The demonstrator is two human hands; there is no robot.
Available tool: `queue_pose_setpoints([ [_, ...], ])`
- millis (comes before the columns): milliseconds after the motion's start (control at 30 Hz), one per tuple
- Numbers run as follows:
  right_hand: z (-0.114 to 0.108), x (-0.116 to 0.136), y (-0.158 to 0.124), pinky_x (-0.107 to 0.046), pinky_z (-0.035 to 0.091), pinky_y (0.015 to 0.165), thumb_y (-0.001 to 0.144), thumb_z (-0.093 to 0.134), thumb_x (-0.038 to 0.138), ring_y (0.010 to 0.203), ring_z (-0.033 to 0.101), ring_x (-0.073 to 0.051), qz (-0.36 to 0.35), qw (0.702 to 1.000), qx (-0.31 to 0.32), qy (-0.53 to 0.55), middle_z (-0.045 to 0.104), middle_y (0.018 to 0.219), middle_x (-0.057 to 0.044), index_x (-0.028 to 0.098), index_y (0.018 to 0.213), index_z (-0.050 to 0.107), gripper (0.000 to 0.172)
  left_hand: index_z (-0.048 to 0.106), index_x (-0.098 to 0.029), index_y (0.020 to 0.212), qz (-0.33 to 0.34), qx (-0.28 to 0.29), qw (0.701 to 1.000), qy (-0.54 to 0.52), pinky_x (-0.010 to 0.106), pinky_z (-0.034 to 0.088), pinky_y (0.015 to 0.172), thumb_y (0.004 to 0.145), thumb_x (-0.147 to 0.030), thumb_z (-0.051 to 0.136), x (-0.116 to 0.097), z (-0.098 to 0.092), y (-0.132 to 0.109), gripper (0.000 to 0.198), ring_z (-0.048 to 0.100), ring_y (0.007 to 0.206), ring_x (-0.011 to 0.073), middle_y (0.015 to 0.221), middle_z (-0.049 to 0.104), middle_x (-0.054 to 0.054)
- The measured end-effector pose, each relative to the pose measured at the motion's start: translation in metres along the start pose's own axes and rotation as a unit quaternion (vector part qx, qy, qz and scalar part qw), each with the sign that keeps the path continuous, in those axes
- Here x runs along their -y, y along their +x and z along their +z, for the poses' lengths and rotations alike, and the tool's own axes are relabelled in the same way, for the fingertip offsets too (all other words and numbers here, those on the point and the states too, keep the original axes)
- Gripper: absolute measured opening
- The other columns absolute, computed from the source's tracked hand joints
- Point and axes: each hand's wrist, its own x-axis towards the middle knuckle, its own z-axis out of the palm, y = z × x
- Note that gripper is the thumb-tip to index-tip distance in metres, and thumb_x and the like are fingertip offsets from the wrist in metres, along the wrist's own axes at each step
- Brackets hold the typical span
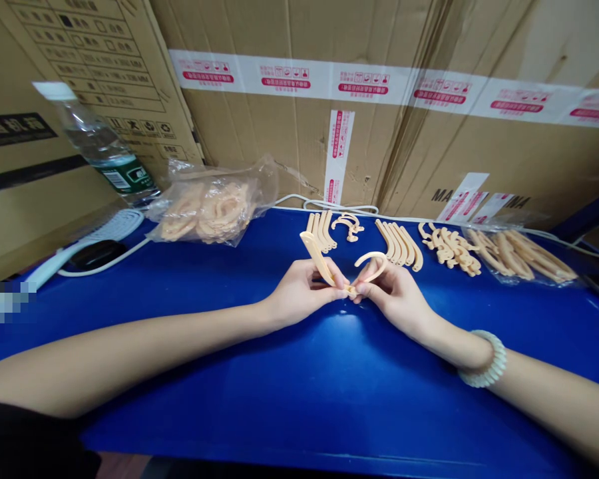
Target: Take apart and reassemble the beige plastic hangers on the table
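Over the middle of the blue table (299, 392), my left hand (302, 293) pinches a straight beige plastic strip (317, 256) that points up and away. My right hand (397, 296), with a pale bead bracelet (486, 362) on its wrist, pinches a curved beige hook piece (372, 261). The two pieces meet at my fingertips, between the hands. Both hands are closed on their parts.
Rows of beige strips (321, 229) and curved pieces (399, 243) lie at the table's far edge, with small hooks (452, 249) and a bag of strips (522, 256) to the right. A clear bag of parts (209, 206), a water bottle (97, 143) and cardboard boxes (379, 120) stand behind.
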Motion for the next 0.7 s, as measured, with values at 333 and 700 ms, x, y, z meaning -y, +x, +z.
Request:
queue_pose_setpoints([
  [333,-0.0067,-0.0033,0.0027,-0.03,0.06,0.067,0.076,0.085,0.038,0.065,0.071,-0.015,0.01,0.998,0.053,0.041,0.073,0.073,-0.001,0.021,0.075,0.06,0.031,0.063,-0.016,0.072,0.008,0.006,1.0,-0.002,0.038,0.062,0.083,0.072,-0.017,0.078,-0.0006,-0.0006,-0.0004,0.015,0.075,0.08,0.0199,0.081,0.076,0.004],
  [700,-0.0053,-0.0054,-0.0003,-0.03,0.059,0.064,0.077,0.084,0.039,0.064,0.07,-0.016,-0.009,0.999,0.043,0.01,0.072,0.072,-0.002,0.021,0.074,0.058,0.032,0.066,-0.014,0.071,0.003,0.002,1.0,-0.006,0.031,0.06,0.079,0.069,-0.016,0.08,-0.0006,0.0013,-0.0012,0.014,0.072,0.076,0.0164,0.075,0.072,0.001],
])
